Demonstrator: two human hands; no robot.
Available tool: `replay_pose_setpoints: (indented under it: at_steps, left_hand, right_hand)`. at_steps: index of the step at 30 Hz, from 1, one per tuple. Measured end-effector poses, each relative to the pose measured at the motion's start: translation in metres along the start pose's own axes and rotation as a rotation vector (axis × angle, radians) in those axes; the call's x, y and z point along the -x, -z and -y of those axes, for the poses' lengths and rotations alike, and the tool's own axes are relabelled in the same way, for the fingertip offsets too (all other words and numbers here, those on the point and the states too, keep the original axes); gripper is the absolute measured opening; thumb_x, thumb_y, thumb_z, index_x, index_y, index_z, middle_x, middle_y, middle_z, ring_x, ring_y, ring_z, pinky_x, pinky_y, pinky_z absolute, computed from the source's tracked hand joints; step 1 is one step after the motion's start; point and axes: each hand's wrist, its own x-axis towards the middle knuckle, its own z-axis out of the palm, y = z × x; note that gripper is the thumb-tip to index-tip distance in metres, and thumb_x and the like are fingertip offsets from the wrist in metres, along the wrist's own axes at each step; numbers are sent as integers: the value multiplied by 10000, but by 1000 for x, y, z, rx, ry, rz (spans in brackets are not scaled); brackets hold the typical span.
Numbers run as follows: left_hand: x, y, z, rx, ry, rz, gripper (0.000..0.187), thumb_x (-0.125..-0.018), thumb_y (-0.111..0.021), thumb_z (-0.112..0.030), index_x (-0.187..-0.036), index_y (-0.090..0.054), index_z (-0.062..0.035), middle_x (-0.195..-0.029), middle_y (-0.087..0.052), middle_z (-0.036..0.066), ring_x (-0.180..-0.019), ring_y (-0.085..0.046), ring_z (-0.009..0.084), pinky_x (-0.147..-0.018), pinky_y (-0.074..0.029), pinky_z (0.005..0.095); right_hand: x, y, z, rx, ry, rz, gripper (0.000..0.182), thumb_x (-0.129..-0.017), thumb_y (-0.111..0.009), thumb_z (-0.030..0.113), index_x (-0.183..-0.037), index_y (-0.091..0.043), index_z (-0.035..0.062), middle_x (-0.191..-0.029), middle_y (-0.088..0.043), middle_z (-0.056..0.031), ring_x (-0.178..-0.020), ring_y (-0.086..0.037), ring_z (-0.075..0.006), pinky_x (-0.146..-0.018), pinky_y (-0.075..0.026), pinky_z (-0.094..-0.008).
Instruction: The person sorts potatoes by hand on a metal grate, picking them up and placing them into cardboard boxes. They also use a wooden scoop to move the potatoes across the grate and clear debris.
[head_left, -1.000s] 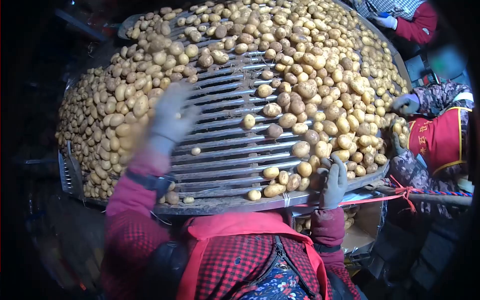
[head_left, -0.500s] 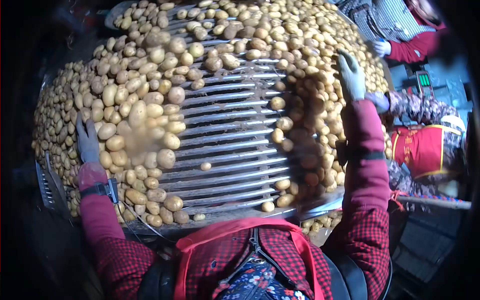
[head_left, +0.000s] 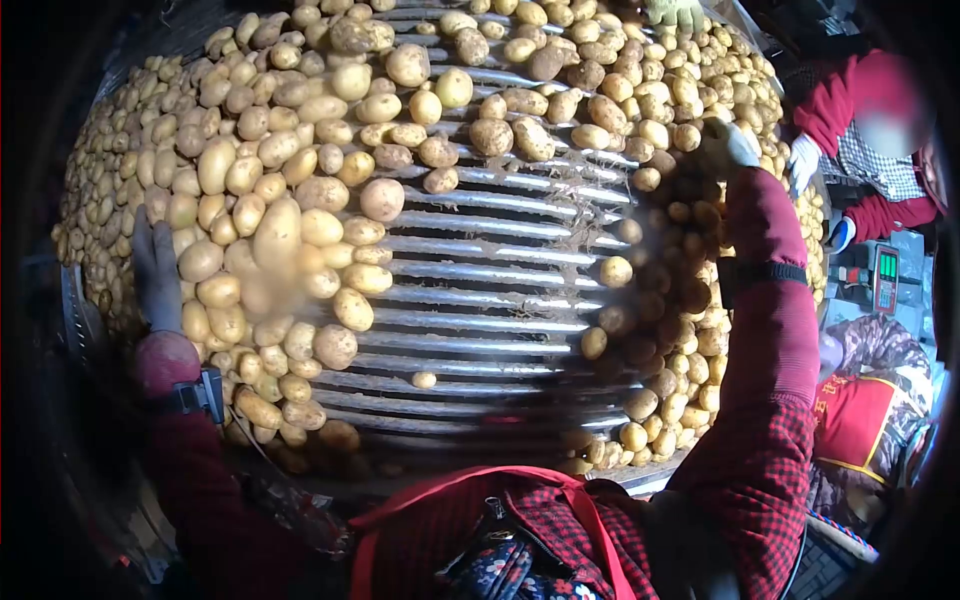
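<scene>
Pale yellow potatoes (head_left: pixel 215 165) lie heaped on both sides of a rack of metal bars (head_left: pixel 480 290). On the far left my left hand (head_left: pixel 157 272), in a grey glove, lies along the heap with its fingers stretched out, touching potatoes and grasping none. My right arm reaches up the right side. There my right hand (head_left: pixel 735 145), gloved too, rests against the potatoes on the right (head_left: pixel 690 375); its fingers look extended but are partly in shadow. A small potato (head_left: pixel 424 380) sits alone on the bars.
Another person's gloved hand (head_left: pixel 676 14) touches potatoes at the top. At the right, one co-worker has a white-gloved hand (head_left: pixel 803 163) by the heap's edge; another wears a red apron (head_left: pixel 855 422). A device with a green display (head_left: pixel 886 278) stands between them.
The view has shifted, so the bars and my right hand appear further right and lower. A co-worker's gloved hand now shows at the top. Both my hands remain beside the potatoes.
</scene>
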Motion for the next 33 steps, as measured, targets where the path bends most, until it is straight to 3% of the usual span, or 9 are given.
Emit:
replay_pose_setpoints:
  at_steps: [6, 7, 10, 11, 14, 16, 18, 23, 33]
  left_hand:
    - [-2, -2, 9, -1, -32, -69, 619, -1074, -508, -416, -1533, -422, -10, -1521, -505, 240, -1389, -500, 359, -1147, -392, 412]
    - [-3, -3, 10, 5, -40, -73, 617, -1072, -512, -422, -1528, -432, -14, -1509, -518, 244, -1378, -510, 366, -1142, -397, 418]
    - [-7, 3, 7, -28, -60, -57, 616, -1073, -504, -436, -1510, -455, -5, -1498, -522, 256, -1362, -515, 389, -1127, -405, 432]
    - [-5, 2, 6, -41, -68, -78, 623, -1071, -501, -448, -1501, -466, 2, -1497, -517, 267, -1353, -515, 410, -1115, -411, 442]
    - [-7, 1, 13, 23, -61, -69, 636, -1068, -505, -454, -1507, -458, 4, -1503, -513, 265, -1356, -511, 416, -1116, -410, 446]
    - [-11, -3, 22, 58, -71, -88, 653, -1067, -483, -504, -1535, -442, -51, -1510, -510, 245, -1352, -516, 405, -1120, -404, 449]
    - [-9, -1, 19, 2, -36, -83, 662, -1051, -507, -506, -1524, -455, -46, -1495, -518, 272, -1345, -519, 435, -1104, -419, 462]
    - [-20, -5, 35, -140, -34, -78, 685, -1035, -470, -589, -1514, -488, -100, -1416, -582, 288, -1282, -561, 476, -1069, -448, 493]
    - [-52, -19, 62, -153, -46, -10, 746, -1034, -410, -640, -1501, -498, -65, -1460, -574, 237, -1310, -563, 437, -1103, -436, 456]
  right_hand:
    - [34, 17, 17, -203, 107, -336, 189, -876, -760, 169, -1023, -740, 51, -823, -740, -130, -721, -724, -255, -627, -572, -412]
    - [39, 30, 17, -146, -195, -164, 392, -850, -753, 340, -1185, -744, 136, -1038, -754, -182, -950, -736, -316, -845, -571, -389]
    - [83, 70, 65, -999, -493, -265, 302, -849, -747, 275, -1047, -787, 50, -928, -752, -67, -764, -698, -173, -680, -552, -304]
    - [101, 96, 81, -963, -564, -197, 378, -912, -756, 316, -1231, -717, 118, -1004, -735, -26, -732, -632, -114, -669, -531, -265]
    - [156, 117, 91, -1327, -403, -144, 277, -970, -692, 285, -1195, -701, 123, -989, -689, -1, -778, -628, -144, -681, -524, -303]
    - [209, 132, 118, -507, -33, -277, 287, -995, -660, 335, -1192, -685, 128, -989, -670, -8, -809, -625, -183, -723, -519, -322]
    - [239, 90, 99, -1844, -220, -251, 335, -1023, -613, 379, -1238, -660, 125, -1049, -694, -36, -816, -639, -218, -763, -529, -338]
    - [359, 131, 208, -2192, -534, -454, 466, -1036, -588, 466, -1298, -641, 85, -1120, -733, -115, -830, -685, -206, -661, -580, -296]
    - [554, 97, 252, -2224, -543, -810, 493, -1051, -582, 400, -1452, -554, 115, -1359, -640, -146, -994, -677, -245, -758, -563, -294]
